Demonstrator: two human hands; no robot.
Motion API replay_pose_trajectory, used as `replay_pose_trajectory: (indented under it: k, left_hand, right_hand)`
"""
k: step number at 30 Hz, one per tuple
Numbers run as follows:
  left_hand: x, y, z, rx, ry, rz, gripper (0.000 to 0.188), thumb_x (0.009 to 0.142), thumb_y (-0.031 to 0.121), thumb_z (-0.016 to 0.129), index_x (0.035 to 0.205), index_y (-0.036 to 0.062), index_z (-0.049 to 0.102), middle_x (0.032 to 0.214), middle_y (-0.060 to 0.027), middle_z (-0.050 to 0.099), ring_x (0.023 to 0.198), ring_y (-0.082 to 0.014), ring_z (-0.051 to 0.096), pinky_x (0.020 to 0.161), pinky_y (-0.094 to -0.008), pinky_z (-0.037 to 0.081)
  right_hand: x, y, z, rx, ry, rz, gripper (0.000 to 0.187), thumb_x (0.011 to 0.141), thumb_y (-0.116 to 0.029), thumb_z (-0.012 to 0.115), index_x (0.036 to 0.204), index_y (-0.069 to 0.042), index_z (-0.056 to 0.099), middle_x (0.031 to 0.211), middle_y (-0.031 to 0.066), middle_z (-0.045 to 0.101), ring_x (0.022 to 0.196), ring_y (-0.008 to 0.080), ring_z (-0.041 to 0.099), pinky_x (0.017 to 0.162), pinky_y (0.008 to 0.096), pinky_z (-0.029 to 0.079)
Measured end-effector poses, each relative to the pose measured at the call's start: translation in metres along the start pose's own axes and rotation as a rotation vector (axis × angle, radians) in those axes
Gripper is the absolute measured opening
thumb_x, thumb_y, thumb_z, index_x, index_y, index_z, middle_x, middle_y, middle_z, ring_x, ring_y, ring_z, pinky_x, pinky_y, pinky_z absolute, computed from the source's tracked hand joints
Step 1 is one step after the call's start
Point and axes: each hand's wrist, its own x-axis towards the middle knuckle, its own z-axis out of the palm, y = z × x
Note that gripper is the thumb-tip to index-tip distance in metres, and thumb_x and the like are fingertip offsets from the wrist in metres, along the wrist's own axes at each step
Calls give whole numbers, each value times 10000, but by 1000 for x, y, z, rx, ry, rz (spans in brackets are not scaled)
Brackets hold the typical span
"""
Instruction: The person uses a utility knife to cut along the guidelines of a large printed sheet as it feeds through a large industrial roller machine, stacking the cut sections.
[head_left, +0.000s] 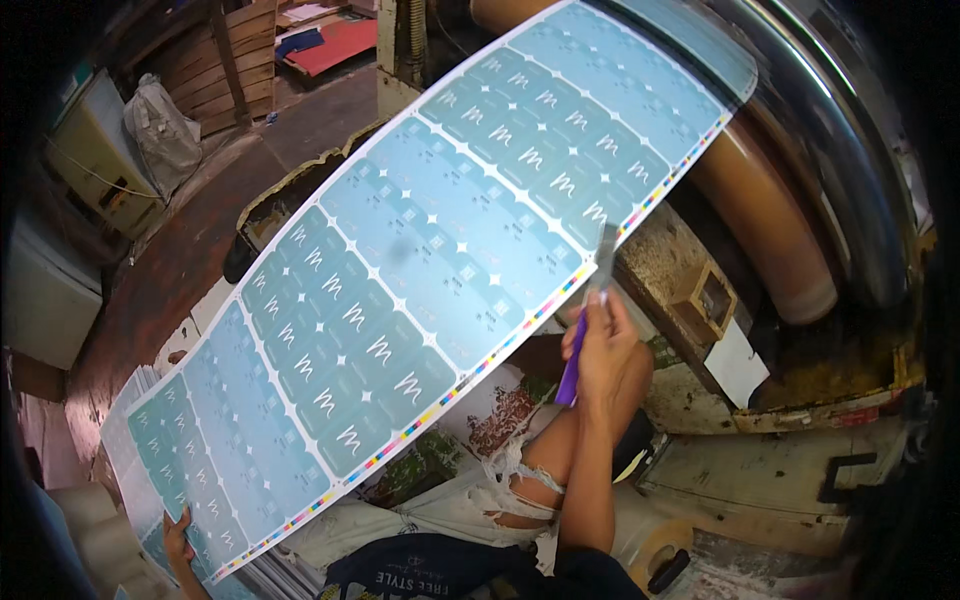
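A long printed sheet (455, 235), light blue and teal with white marks and a strip of colour patches along its edge, slants from the rollers at the upper right to the lower left. At its lower left end, my left hand (178, 535) grips the sheet with the fingers over its edge. My right hand (608, 355) is closed round a knife with a purple handle (571, 368). Its grey blade (606, 258) points up at the sheet's right edge, overlapping it in view; whether it cuts into the sheet I cannot tell.
A shiny metal roller (850, 150) and a brown roller (775, 225) stand at the upper right. Below them is a worn machine frame with a small wooden box (708, 298) and a white card (738, 362). A stack of sheets (285, 582) lies at the lower left.
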Motion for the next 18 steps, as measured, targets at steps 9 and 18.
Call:
replay_pose_trajectory:
  k: [9, 18]
  left_hand:
    - [-20, -32, -13, 90, 48, -150, 555, 847, 92, 671, 1355, 41, 451, 1181, -77, 589, 1009, -226, 590, 878, -369, 492]
    - [26, -139, -31, -82, 35, -6, 506, 817, 32, 696, 1281, 34, 494, 1124, -80, 619, 955, -216, 610, 865, -365, 504]
  right_hand:
    - [33, -50, -28, -1019, 105, -893, 470, 794, -16, 668, 1250, -68, 570, 1106, 112, 627, 785, 261, 654, 602, 318, 533]
    - [140, -108, -33, -966, -574, -1023, 402, 670, 66, 625, 1037, -72, 712, 933, 169, 697, 765, 314, 687, 665, 353, 525]
